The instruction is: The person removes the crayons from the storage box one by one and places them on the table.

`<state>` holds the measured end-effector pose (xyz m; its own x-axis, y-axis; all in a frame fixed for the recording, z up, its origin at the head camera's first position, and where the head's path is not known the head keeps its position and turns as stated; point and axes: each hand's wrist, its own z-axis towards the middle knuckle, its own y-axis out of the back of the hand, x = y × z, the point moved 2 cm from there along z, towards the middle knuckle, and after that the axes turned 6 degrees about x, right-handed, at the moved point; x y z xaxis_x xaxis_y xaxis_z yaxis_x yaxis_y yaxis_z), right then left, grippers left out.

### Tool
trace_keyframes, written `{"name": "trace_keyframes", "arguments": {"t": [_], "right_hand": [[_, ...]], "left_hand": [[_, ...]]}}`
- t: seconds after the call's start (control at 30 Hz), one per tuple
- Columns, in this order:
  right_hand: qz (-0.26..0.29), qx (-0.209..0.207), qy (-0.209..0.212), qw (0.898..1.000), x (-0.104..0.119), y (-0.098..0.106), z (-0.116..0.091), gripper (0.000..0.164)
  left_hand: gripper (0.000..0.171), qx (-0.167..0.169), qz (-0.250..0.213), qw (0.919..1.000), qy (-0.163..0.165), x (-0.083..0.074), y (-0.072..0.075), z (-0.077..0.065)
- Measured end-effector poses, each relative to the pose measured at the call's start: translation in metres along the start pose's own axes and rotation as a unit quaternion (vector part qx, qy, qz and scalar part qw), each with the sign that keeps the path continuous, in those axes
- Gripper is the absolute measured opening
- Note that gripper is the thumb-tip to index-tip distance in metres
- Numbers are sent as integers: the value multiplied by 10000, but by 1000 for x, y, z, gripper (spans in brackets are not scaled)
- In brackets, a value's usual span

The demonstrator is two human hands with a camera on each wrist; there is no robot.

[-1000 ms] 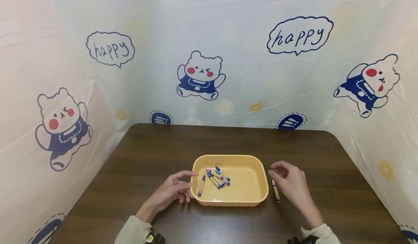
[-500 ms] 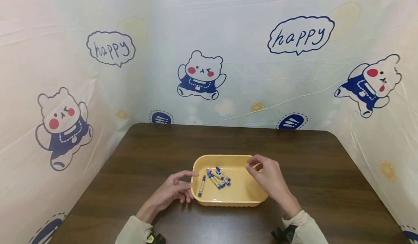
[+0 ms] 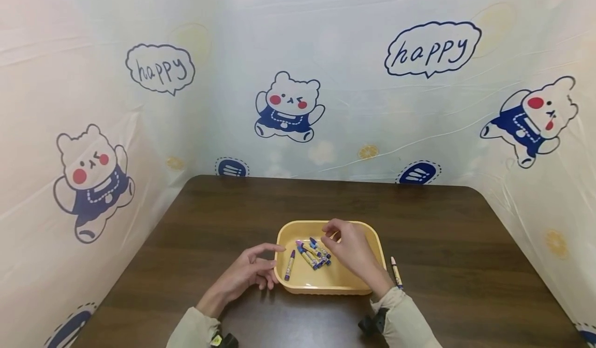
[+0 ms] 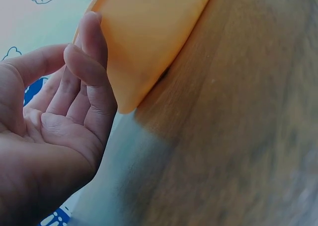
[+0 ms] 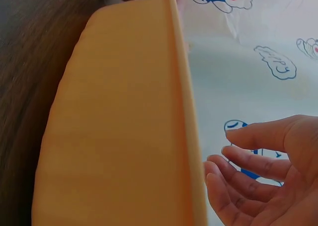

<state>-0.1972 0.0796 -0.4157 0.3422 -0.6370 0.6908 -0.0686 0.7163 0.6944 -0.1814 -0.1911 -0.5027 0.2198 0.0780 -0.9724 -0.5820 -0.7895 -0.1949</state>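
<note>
A yellow plastic tray (image 3: 326,289) sits on the table with several crayons (image 3: 313,255) heaped left of its middle. One purple-tipped crayon (image 3: 289,265) lies apart by the tray's left wall. My left hand (image 3: 243,271) is at the left rim, index finger extended over it and thumb at the edge; the left wrist view shows fingertips right at the tray wall (image 4: 149,42). Above the tray, my right hand (image 3: 353,247) is just right of the heap, fingers loosely curved and holding nothing. In the right wrist view its fingers (image 5: 248,161) are spread apart beyond the rim.
Another crayon (image 3: 396,271) lies on the table outside the tray's right side, close to my right forearm. The dark wooden table (image 3: 223,211) is bordered by a printed curtain (image 3: 205,125) at the back and both sides.
My right hand has moved left from beside the crayon on the table, over the tray's right rim, to the crayon heap. The left hand has stayed at the left rim.
</note>
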Motion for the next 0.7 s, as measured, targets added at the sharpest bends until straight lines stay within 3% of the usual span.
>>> {"name": "trace_keyframes", "arguments": {"t": [0.13,0.27,0.5,0.7], "right_hand": [[133,132,3,9998,3,-10,5,10],[-67,295,16,9995,4,-23,10,11],[-651,275,44,9975,1,-46,15,13],[-1356,337,51,9902,-6,-68,15,6]], "left_hand": [[45,-92,16,9999,146,-1,0,0],[45,-90,32,9999,135,0,1,-1],[48,203,-216,9995,-122,4,2,1],[46,145,-322,9993,-147,7,3,0]]}}
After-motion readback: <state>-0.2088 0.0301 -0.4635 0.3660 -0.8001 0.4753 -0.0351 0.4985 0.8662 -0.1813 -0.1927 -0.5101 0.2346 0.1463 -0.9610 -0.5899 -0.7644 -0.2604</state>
